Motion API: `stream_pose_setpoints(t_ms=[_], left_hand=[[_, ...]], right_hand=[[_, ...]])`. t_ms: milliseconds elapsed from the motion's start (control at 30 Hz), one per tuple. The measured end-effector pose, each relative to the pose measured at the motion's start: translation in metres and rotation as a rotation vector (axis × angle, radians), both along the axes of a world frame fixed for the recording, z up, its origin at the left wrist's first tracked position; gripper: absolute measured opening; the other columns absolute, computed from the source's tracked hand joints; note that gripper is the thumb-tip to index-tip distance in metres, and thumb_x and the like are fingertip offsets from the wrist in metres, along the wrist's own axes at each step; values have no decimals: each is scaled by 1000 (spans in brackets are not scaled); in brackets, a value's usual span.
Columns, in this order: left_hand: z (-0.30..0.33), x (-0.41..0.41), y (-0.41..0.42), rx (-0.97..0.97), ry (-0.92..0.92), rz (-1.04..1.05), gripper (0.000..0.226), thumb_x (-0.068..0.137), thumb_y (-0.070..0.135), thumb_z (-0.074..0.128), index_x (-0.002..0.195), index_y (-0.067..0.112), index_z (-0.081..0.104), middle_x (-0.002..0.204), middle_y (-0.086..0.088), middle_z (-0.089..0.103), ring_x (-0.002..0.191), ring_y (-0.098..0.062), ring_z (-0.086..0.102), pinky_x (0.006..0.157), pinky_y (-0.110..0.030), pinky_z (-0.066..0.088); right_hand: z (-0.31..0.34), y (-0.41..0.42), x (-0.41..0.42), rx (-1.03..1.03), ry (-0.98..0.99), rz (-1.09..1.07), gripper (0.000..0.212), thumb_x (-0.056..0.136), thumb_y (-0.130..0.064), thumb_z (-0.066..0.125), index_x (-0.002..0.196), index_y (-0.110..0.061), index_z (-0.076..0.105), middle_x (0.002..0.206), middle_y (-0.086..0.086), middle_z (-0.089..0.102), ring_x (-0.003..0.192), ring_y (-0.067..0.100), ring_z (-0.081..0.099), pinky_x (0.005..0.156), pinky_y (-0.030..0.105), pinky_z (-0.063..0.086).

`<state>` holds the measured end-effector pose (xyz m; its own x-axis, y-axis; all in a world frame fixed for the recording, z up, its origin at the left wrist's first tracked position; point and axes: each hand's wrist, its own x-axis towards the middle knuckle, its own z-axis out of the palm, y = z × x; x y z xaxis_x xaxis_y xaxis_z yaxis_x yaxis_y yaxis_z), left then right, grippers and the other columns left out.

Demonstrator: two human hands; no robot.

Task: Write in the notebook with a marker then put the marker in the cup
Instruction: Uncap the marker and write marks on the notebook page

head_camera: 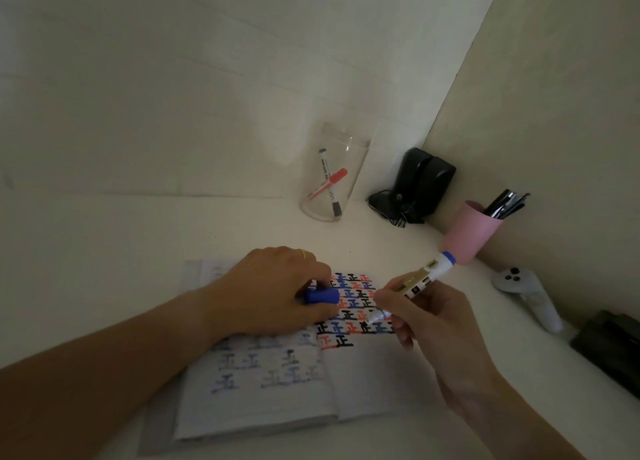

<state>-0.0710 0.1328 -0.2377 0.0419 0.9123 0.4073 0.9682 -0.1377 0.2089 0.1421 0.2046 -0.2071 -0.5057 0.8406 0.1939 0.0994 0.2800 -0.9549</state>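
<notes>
While the right hand (426,317) pinches the marker (412,286) with its fingers closed around the barrel, the tip sits right at the page, over the rows of blue, red and black characters on the notebook (363,383). That notebook lies open and flat on the white desk (138,251). The left hand (273,289) rests on the left page, fingers curled around the blue cap (322,296). Further back near the wall stands the clear cup (330,179), with a black marker and a red one leaning inside. Off to the right there's a pink cup (471,232) full of dark pens, touching nothing else, and a white controller (526,295) lying beside it.
</notes>
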Motion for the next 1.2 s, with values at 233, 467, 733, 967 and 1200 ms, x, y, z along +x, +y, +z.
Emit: stream_pose_setpoints(t_ms=[233, 467, 733, 967, 1200], left_hand=[[-3, -4, 4, 45, 39, -54, 28, 83, 68, 48, 82, 41, 39, 74, 12, 50, 67, -9, 47, 61, -30, 34], [-1, -5, 5, 11, 44, -51, 33, 83, 69, 48, 87, 36, 51, 75, 11, 54, 68, -9, 49, 62, -31, 40], [0, -7, 6, -22, 49, -34, 32, 82, 70, 51, 84, 38, 50, 67, 17, 45, 63, -5, 47, 62, -30, 38], [2, -6, 5, -46, 30, -33, 31, 81, 71, 51, 83, 40, 48, 66, 18, 46, 62, -2, 45, 63, -29, 37], [2, -6, 6, -40, 34, -17, 33, 80, 72, 52, 85, 39, 53, 66, 18, 46, 63, -5, 47, 62, -28, 34]], right_hand=[[-26, 5, 3, 46, 19, 7, 16, 83, 4, 69, 73, -7, 74, 57, 13, 65, 51, 24, 58, 46, 31, 49], [-27, 4, 4, 84, -37, 24, 15, 83, 5, 69, 74, -7, 73, 56, 13, 64, 52, 23, 58, 47, 29, 49], [-27, -1, 3, 171, -153, -16, 6, 81, -10, 75, 76, -13, 75, 61, 4, 72, 55, 13, 64, 57, 31, 51], [-29, 2, 3, 179, -159, -79, 10, 81, -6, 72, 74, -13, 72, 60, -4, 72, 55, 6, 66, 59, 26, 50], [-27, 1, 3, 178, -165, -46, 11, 80, -4, 72, 73, -12, 73, 59, -4, 71, 54, 6, 65, 56, 21, 50]])
